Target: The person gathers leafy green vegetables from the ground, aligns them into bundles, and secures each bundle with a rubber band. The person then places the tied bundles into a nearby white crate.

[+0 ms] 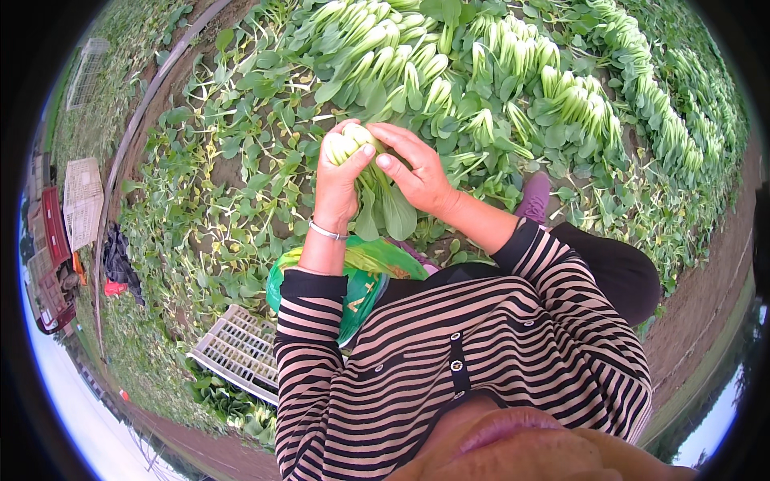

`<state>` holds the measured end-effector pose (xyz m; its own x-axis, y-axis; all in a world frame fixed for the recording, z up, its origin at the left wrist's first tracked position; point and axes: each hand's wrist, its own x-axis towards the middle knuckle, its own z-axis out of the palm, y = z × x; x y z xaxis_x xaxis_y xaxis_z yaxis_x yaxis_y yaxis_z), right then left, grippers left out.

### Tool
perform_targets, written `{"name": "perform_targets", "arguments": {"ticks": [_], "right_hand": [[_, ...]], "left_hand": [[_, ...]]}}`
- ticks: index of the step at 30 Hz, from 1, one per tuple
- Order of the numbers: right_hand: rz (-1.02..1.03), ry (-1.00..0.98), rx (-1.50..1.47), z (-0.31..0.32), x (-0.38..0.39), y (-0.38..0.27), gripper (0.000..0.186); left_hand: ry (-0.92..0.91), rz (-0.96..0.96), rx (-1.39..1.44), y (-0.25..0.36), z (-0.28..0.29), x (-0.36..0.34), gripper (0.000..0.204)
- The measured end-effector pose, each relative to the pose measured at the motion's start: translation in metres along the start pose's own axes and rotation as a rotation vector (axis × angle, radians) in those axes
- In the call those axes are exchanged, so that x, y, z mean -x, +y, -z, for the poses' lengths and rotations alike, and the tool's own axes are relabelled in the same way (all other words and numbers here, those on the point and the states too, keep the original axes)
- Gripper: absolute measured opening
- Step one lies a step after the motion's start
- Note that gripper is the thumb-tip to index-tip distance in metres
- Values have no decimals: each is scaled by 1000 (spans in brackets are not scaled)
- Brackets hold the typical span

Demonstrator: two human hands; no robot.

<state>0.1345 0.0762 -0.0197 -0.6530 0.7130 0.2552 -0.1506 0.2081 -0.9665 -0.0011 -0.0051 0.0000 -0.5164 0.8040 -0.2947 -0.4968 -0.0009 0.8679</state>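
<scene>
Both hands are closed round a small bunch of bok choy [346,143], held up in front of me with its pale bases upward and its green leaves hanging below. My left hand [338,183] wraps the bunch from the left, its thumb across the stems. From the right, my right hand [419,171] cups the bunch with its fingers over the bases. Part of the bunch is hidden by the fingers. A silvery bracelet [327,231] circles my left wrist. Beyond my hands, several cut bok choy [377,44] lie in rows with their pale bases together.
Loose leaves and stems [241,168] cover the ground on the left. A white slatted crate [241,349] stands by my left elbow, close to a green and yellow printed bag [365,293]. Farther left are a long pipe [132,132], another pale crate [83,200] and a red vehicle [54,227].
</scene>
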Motion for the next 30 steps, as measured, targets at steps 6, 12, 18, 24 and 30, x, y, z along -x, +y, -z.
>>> {"name": "perform_targets", "arguments": {"ticks": [6, 12, 18, 24, 30], "right_hand": [[-557, 225, -246, 52, -40, 71, 36], [-655, 435, 67, 132, -65, 226, 27], [-659, 554, 327, 147, -114, 301, 20], [-655, 503, 475, 135, -116, 282, 26], [-529, -168, 916, 153, -77, 236, 44]], "left_hand": [[-59, 2, 80, 21, -1, -3, 60], [1, -8, 85, 28, 7, -6, 67], [12, -8, 79, 36, 7, -8, 73], [139, -203, 184, 54, 42, -7, 75], [105, -171, 263, 51, 46, -10, 72]]}}
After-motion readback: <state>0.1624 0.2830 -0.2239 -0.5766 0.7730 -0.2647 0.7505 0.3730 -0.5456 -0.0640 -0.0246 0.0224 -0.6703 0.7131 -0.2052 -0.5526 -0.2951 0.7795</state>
